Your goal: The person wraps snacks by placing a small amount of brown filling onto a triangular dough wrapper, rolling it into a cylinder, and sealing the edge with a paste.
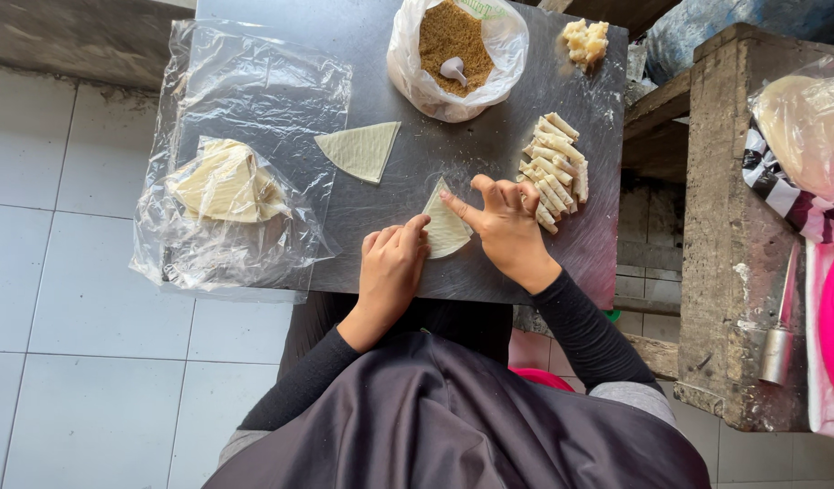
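Observation:
A pale triangular pastry sheet (446,226) lies on the grey metal tabletop (390,72) in front of me. My left hand (391,267) presses its fingertips on the sheet's near left edge. My right hand (506,222) rests on the right side, index finger stretched across the sheet. A second triangular sheet (361,149) lies flat farther back. To the right sits a pile of finished rolled sticks (553,167).
A plastic bag of brown crumbs (453,41) with a white spoon stands at the back. Yellowish pieces (584,41) lie at the back right. A clear plastic wrap with folded sheets (225,186) sits left. A worn wooden bench (734,226) stands right.

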